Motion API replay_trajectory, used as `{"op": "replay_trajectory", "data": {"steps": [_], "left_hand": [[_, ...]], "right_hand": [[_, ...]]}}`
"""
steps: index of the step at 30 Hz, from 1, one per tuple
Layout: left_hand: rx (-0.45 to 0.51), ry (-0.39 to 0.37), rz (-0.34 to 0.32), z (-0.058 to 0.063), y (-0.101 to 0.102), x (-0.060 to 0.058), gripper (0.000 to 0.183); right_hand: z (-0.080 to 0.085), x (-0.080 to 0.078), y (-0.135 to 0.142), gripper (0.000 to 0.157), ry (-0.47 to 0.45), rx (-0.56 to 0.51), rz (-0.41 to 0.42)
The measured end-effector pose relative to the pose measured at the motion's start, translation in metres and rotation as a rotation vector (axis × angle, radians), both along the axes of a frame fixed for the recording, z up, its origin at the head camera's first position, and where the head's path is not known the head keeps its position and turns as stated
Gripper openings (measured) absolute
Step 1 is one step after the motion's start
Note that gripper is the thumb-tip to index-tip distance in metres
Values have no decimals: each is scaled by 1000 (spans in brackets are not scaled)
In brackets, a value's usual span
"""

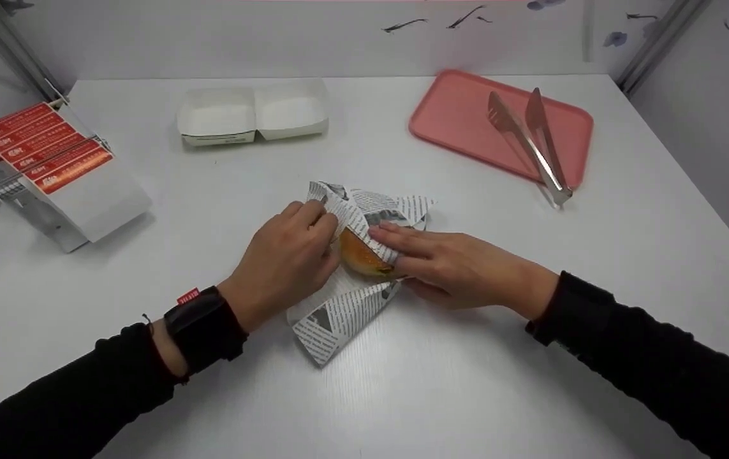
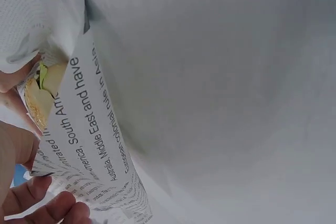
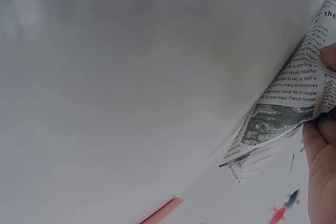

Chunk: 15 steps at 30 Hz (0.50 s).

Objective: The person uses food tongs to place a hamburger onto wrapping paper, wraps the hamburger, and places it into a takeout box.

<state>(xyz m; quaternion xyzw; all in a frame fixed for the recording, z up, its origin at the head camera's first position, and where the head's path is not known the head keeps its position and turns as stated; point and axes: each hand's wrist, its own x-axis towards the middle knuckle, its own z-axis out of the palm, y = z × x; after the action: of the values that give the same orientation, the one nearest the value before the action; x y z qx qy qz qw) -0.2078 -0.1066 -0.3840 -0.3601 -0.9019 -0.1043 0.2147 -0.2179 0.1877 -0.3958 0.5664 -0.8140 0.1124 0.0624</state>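
A hamburger with a sesame bun lies partly wrapped in newspaper-print paper on the white table. My left hand pinches the wrapper's left side with curled fingers. My right hand reaches in from the right, its fingers nearly straight and pressing a paper fold onto the bun. In the left wrist view, lettuce and the bun's edge show inside the paper, beside my left fingers. Printed paper meets my right hand in the right wrist view. The far side of the hamburger is hidden under paper.
An opened white cardboard box stands at the back left. The pink tray at the back right carries metal tongs, whose hinged end overhangs its near edge. At the left, a rack holds red-and-white paper sleeves.
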Motion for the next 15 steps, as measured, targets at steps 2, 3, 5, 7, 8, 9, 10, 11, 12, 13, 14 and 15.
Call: {"op": "replay_trajectory", "data": {"steps": [2, 3, 5, 7, 8, 9, 10, 11, 12, 13, 14, 15], "left_hand": [[0, 27, -52, 0, 0, 4, 11], [-4, 47, -79, -1, 2, 5, 12], [-15, 80, -128, -2, 5, 7, 14], [-31, 98, -163, -4, 8, 8, 15], [-40, 94, -177, -5, 9, 8, 15], [-49, 79, -193, -6, 9, 7, 15], [-58, 53, -208, -6, 9, 7, 15], [-72, 23, -221, -5, 8, 6, 15], [-83, -22, -237, -3, 5, 4, 16], [-94, -70, -255, -1, 2, 3, 17], [-105, -110, -279, 1, -1, 1, 19], [-119, -137, -304, 4, -5, -1, 21]], "right_hand": [[0, -1, 0, 19, 8, -9, 7], [0, -1, 1, 19, 13, -15, 11], [-1, -2, 2, 22, 27, -26, 17], [-1, -2, 3, 23, 30, -31, 21], [-2, -1, 3, 24, 27, -29, 19], [-2, -1, 3, 25, 24, -27, 18], [-2, 0, 3, 27, 20, -23, 15], [-2, 0, 3, 26, 9, -19, 12], [-1, 0, 4, 25, -4, -11, 9], [-1, 1, 4, 23, -14, -6, 8], [0, 1, 4, 21, -26, 0, 5], [0, 1, 4, 18, -36, 1, 8]]}}
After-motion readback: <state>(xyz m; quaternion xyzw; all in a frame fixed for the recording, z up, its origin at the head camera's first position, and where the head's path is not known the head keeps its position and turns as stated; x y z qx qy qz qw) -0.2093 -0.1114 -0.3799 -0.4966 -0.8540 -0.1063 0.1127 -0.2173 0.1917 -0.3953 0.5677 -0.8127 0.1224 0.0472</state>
